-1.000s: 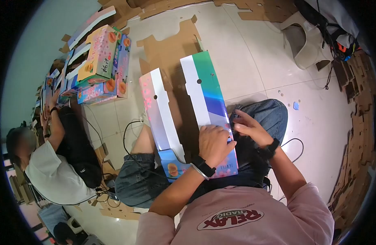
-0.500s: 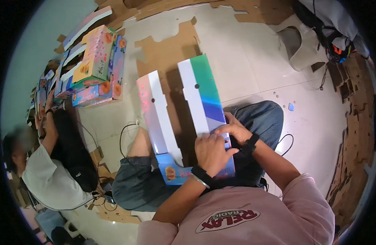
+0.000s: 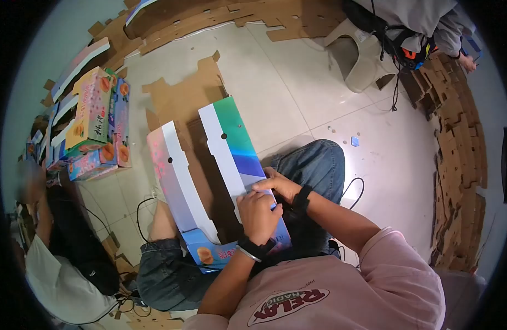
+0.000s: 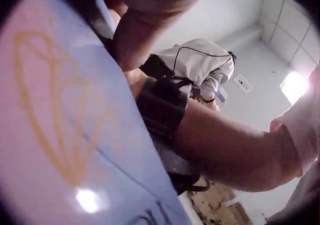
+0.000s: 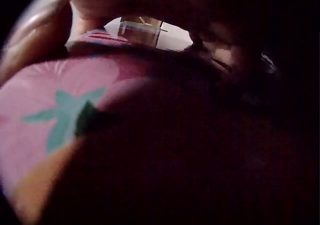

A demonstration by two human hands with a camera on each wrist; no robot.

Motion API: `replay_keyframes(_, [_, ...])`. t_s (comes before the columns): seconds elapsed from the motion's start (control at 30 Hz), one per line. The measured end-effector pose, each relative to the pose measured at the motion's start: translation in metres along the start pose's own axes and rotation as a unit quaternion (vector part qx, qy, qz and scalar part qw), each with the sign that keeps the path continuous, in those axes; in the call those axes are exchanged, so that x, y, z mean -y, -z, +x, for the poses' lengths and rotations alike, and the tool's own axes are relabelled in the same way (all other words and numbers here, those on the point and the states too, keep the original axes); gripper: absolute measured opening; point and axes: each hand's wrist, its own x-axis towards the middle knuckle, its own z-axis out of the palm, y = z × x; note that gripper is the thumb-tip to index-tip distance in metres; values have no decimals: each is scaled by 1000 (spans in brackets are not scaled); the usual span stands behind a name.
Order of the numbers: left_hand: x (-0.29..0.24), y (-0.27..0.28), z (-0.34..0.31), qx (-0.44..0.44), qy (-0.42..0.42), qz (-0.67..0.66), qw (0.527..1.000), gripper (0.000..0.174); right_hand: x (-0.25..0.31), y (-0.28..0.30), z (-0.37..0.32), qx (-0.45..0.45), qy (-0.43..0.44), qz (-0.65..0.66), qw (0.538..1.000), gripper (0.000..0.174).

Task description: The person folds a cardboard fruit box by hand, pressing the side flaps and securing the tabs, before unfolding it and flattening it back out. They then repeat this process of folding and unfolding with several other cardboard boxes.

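Stacked cardboard [image 3: 460,165] edges our tiled floor [image 3: 286,71]; between our knees [image 3: 319,157] sits the open printed carton [image 3: 171,176], left grip [image 3: 259,217] and right grip [image 3: 281,187] both pinching its right side.

The person's bent forearms converge in front of the torso. The left hand [image 3: 258,218], its back upward, has curled fingers and an outstretched thumb; just beside it, the right hand [image 3: 282,187] curls inward, thumb extended toward the left.
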Motion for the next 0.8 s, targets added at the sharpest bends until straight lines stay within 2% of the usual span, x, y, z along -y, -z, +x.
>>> replay_keyframes(0.1, [7, -4, -4, -29, -19, -55, 998, 18, -15, 7, 10, 1, 7, 3, 1000, 90])
replay_keyframes(0.17, [12, -6, -6, -52, -48, -105, 992, 18, -16, 9, 14, 33, 12, -8, 999, 93])
replay_keyframes(0.27, [12, -5, -7, -70, -78, -130, 986, 19, -31, 18, 24, 41, 2, 14, 999, 87])
replay_keyframes(0.37, [8, 0, -9, -74, -97, -135, 983, 21, -21, 12, 23, 44, -16, 10, 999, 82])
replay_keyframes(0.43, [0, 2, -10, -5, -105, -199, 974, 21, -7, 3, 19, 98, -34, 2, 995, 82])
replay_keyframes(0.47, [-1, 2, -12, -4, -104, -199, 974, 21, -3, -7, 9, -55, -32, -96, 993, 80])
replay_keyframes(0.5, [-1, 2, -14, -4, -78, -198, 977, 22, -12, -3, 15, -55, -32, -95, 993, 80])
replay_keyframes(0.57, [0, 1, -13, -8, -29, -196, 980, 25, -39, 15, 41, 10, -3, -89, 996, 76])
replay_keyframes(0.6, [5, 4, -16, 34, 6, -190, 981, 26, -38, 12, 33, 2, 52, -139, 989, 74])
replay_keyframes(0.63, [6, 7, -17, 32, 5, -191, 981, 26, -34, 10, 29, 2, 53, -141, 989, 74])
replay_keyframes(0.7, [8, 17, -22, -15, -16, -158, 987, 26, -21, 2, 15, -30, -17, -32, 999, 73])
replay_keyframes(0.73, [11, 28, -28, 33, 23, -146, 988, 32, -13, 0, 11, -31, -17, -32, 999, 73])
replay_keyframes(0.77, [14, 39, -35, 33, 22, -147, 988, 32, -5, -1, 9, 24, -30, -1, 999, 75])
replay_keyframes(0.8, [17, 51, -42, -30, 28, -137, 990, 38, -1, -1, 9, 80, -44, 30, 995, 77])
